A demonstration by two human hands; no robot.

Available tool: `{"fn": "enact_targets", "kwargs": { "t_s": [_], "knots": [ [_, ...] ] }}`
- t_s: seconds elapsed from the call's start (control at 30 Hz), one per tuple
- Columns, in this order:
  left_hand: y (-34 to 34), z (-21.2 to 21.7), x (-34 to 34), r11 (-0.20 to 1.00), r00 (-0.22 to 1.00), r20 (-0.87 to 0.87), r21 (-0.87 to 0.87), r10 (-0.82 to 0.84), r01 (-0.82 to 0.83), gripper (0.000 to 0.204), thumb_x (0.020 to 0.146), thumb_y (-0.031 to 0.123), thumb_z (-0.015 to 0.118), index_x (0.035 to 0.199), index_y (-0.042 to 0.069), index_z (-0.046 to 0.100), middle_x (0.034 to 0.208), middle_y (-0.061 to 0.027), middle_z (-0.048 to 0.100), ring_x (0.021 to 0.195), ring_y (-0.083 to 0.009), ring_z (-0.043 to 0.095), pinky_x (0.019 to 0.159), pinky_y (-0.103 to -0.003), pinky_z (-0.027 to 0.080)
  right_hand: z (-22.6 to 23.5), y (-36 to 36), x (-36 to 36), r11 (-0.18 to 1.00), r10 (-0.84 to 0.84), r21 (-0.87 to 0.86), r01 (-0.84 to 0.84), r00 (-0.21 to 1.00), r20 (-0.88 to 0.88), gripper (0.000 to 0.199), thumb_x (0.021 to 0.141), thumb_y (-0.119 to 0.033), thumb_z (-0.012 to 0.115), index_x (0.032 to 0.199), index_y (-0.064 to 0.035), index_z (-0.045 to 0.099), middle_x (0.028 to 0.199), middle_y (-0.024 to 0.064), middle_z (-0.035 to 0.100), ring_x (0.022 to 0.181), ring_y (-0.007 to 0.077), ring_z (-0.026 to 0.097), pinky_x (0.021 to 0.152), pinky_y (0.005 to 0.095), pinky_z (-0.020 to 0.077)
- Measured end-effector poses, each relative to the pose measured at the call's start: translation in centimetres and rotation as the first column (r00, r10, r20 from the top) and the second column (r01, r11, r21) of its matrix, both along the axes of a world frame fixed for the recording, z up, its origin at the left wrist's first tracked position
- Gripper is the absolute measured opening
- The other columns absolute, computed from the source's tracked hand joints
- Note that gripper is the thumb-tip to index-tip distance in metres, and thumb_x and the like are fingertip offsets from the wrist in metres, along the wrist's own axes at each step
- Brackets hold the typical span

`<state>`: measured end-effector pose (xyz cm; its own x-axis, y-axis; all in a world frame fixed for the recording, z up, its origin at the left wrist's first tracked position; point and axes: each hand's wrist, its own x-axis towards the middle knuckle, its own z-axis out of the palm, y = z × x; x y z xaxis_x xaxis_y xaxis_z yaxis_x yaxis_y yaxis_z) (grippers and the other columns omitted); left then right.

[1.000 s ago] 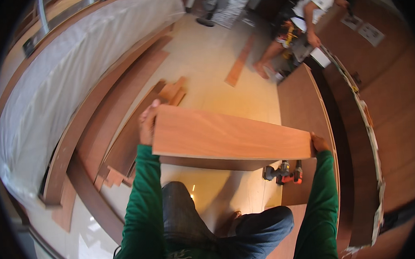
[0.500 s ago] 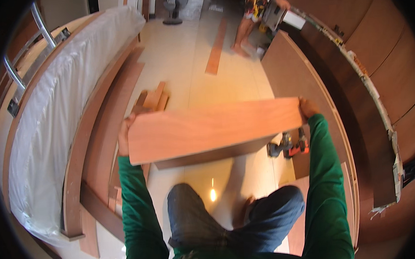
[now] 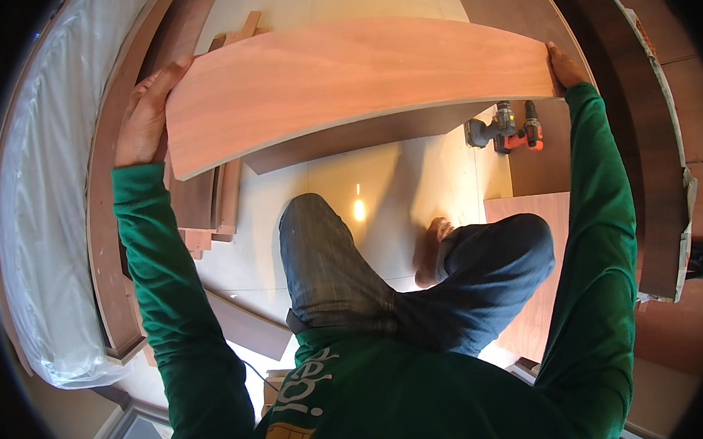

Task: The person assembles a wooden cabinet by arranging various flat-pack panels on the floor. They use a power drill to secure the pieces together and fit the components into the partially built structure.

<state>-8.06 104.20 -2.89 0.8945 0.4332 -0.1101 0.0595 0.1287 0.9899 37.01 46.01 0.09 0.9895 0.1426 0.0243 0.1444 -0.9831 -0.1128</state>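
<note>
So one long reddish-brown wood panel (image 3: pixel 352 80) is held up flat in front of the person, above the floor (image 3: pixel 381 186), one hand at each end. The left hand (image 3: pixel 146 115) is wrapped round the left end, fingers (image 3: pixel 170 71) curled over the top edge and thumb side underneath as far as I can see. The right hand (image 3: pixel 566 65) clamps the right end, though most of its fingers are hidden behind the board, so can't say exactly how they sit. Both green sleeves reach up from the bottom of the view.

Under the panel on the pale floor: one cordless drill (image 3: pixel 506 128), orange and grey, lying on its side just below the board's right end. One stack of shorter wood offcuts (image 3: pixel 208 211) sits to the left, near the left forearm. One long plastic-wrapped bundle (image 3: pixel 46 227) runs along the far left. Two knees in jeans, one bare foot (image 3: pixel 431 251) between them.
</note>
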Motion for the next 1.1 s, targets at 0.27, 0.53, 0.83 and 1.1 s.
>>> {"fn": "enact_targets", "kwargs": {
  "t_s": [0.27, 0.53, 0.83, 1.1],
  "knots": [
    [-0.4, 0.7, -0.8, 0.997, 0.999, -0.027, 0.064, 0.034, -0.032, 0.038, 0.100, 0.039, 0.063, 0.112, 0.004, 0.072, 0.101, -0.0012, 0.069, 0.093, -0.0096, 0.061, 0.084, -0.025, 0.047, -0.7, 1.2, -0.6, 0.992, 0.015, 0.127, -0.016, 1.000, 0.011, 0.085, 0.103, -0.064, 0.025, 0.131, 0.0071, 0.062, 0.136, 0.0347, 0.057, 0.136, 0.0437, 0.050, 0.114, 0.0469, 0.0344],
    [-0.5, 3.7, 1.3, 0.276, 0.990, 0.035, 0.961, -0.136, 0.004, 0.031, 0.101, 0.026, 0.060, 0.123, 0.004, 0.066, 0.101, -0.0097, 0.071, 0.099, -0.0193, 0.065, 0.086, -0.033, 0.051, -1.5, 0.0, 0.6, 0.991, 0.039, 0.129, -0.041, 0.999, 0.015, 0.082, 0.103, -0.062, 0.028, 0.130, 0.0078, 0.063, 0.134, 0.0358, 0.058, 0.134, 0.0440, 0.053, 0.112, 0.0467, 0.0371],
    [-16.7, 5.6, 8.6, 0.044, 0.918, -0.366, 0.926, -0.151, 0.376, 0.138, 0.052, 0.080, 0.080, 0.154, -0.002, 0.035, 0.141, -0.0299, 0.052, 0.136, -0.0450, 0.045, 0.112, -0.059, 0.032, -1.6, -0.4, 1.2, 0.986, 0.048, 0.155, -0.056, 0.997, 0.053, 0.081, 0.104, -0.061, 0.026, 0.128, 0.0066, 0.064, 0.133, 0.0348, 0.059, 0.132, 0.0447, 0.054, 0.112, 0.0479, 0.0376],
    [-16.3, 6.3, 9.5, 0.067, 0.892, -0.412, 0.900, -0.185, 0.430, 0.126, 0.051, 0.071, 0.082, 0.150, 0.004, 0.042, 0.134, -0.0246, 0.056, 0.132, -0.0407, 0.048, 0.105, -0.055, 0.039, -1.5, 1.7, -0.7, 0.997, -0.017, 0.080, 0.012, 0.998, 0.062, 0.077, 0.105, -0.058, 0.025, 0.133, 0.0039, 0.061, 0.139, 0.0314, 0.057, 0.136, 0.0410, 0.051, 0.114, 0.0454, 0.0350]
  ]
}}
